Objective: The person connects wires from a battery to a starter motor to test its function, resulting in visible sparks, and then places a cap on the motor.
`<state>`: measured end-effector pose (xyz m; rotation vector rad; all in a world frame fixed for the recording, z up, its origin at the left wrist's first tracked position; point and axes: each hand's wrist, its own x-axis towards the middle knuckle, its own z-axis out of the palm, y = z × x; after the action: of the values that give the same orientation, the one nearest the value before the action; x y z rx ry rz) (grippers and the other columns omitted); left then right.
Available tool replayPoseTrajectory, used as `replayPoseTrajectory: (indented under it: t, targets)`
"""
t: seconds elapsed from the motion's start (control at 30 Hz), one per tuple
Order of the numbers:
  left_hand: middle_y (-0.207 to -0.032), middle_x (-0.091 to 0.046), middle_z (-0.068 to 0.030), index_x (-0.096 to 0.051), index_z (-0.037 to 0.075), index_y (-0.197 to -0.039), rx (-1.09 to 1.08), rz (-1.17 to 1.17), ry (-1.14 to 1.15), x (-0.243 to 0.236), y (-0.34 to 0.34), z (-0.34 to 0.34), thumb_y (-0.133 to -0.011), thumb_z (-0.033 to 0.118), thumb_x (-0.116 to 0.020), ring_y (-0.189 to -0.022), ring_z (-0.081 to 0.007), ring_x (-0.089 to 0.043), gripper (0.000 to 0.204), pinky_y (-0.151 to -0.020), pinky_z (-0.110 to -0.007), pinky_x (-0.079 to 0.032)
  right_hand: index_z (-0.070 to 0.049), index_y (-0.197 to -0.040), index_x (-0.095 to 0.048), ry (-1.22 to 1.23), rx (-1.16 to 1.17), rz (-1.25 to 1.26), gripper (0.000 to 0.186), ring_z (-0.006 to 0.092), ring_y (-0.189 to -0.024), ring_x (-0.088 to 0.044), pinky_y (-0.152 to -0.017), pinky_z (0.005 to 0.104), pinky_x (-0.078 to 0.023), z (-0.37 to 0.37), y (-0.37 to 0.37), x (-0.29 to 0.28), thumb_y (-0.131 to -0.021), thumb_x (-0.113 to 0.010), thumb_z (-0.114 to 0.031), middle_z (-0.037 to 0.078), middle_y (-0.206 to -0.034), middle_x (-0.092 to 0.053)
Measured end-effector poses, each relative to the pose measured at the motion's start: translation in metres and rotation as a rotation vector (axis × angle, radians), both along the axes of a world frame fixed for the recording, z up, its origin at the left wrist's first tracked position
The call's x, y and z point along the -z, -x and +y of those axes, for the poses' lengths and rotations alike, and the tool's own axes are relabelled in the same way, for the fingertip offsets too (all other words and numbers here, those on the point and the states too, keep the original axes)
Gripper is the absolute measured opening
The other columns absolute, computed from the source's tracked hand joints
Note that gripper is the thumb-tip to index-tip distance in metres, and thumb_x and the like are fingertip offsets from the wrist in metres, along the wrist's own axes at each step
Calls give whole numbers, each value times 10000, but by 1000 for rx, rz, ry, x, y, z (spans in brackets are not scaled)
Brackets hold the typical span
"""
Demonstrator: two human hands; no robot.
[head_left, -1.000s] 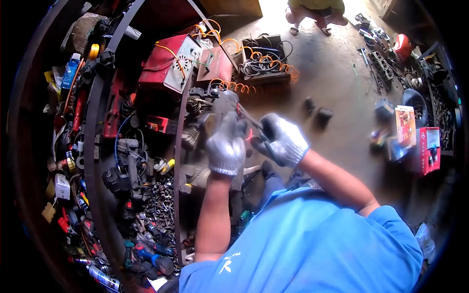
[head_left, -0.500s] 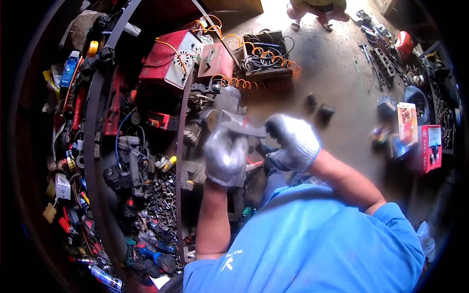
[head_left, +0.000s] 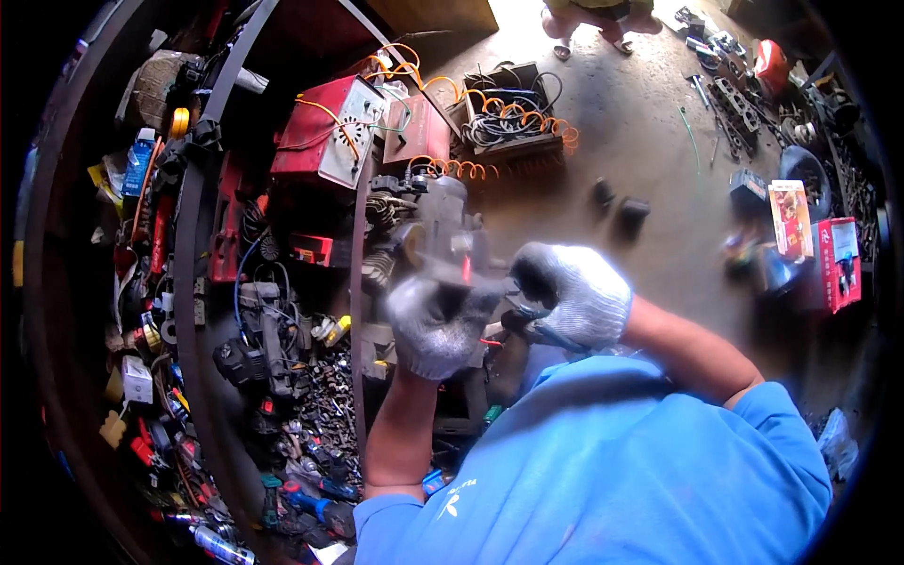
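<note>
Gloves cover both hands of the person in front of me; the two are near each other but not pressed together. The left hand is curled closed on a thin grey strip, which reaches across the gap toward the right hand. That one has its fingers bent round a dark hollow; the strip's far end comes up near the fingertips, but I cannot tell whether they grip it. The strip is held in the air above the floor, just right of the front edge of the dark shelf, with a grey machine beyond. Blur hides its outline and what the small red piece beside it is. To handle it well, I'd pinch it firmly in the left hand, keep the right fingertips clear of any sharp edge, and use small wrist movements. Knitted cloth probably dulls touch, so I'd watch the contact rather than feel for it.
</note>
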<state>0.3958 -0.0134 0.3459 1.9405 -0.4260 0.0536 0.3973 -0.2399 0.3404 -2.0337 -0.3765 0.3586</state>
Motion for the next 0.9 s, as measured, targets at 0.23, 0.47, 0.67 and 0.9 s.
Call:
replayPoseTrajectory:
  t: [0.23, 0.47, 0.67, 0.9]
  targets:
    - [-792, -746, -44, -756, -29, -911, -17, -190, -136, 2, -4, 5, -939, 48, -788, -710, -103, -662, 88, -650, -294, -554, -46, -1062, -693, -16, 133, -207, 459, 424, -886, -723, -777, 483, -587, 6, 7, 1, -835, -797, -432, 195, -963, -738]
    - [-872, -764, -44, -760, -57, -998, -165, -151, -74, 16, -8, -2, -962, 109, -795, -822, -97, -678, 173, -770, -288, -562, -55, -1031, -691, -14, 232, -330, 429, 422, -875, -718, -758, 497, -582, 18, -5, 18, -798, -821, -391, 194, -952, -722]
    - [-816, -671, -15, -709, 46, -1044, -217, 123, 353, 44, -25, 30, -1024, 264, -702, -722, -108, -593, 219, -670, -272, -478, -30, -1092, -661, -43, 73, 6, 469, 334, -926, -709, -823, 430, -571, 19, -30, 32, -840, -835, -386, 174, -1012, -726]
    - [-687, -402, 28, -590, 103, -917, -414, 246, 1281, 30, -17, 92, -1084, 288, -539, -634, -140, -356, 254, -611, -321, -331, -23, -1040, -620, -411, 197, 354, 324, 134, -759, -619, -685, 302, -524, -47, -29, 99, -944, -761, -299, 34, -840, -633]
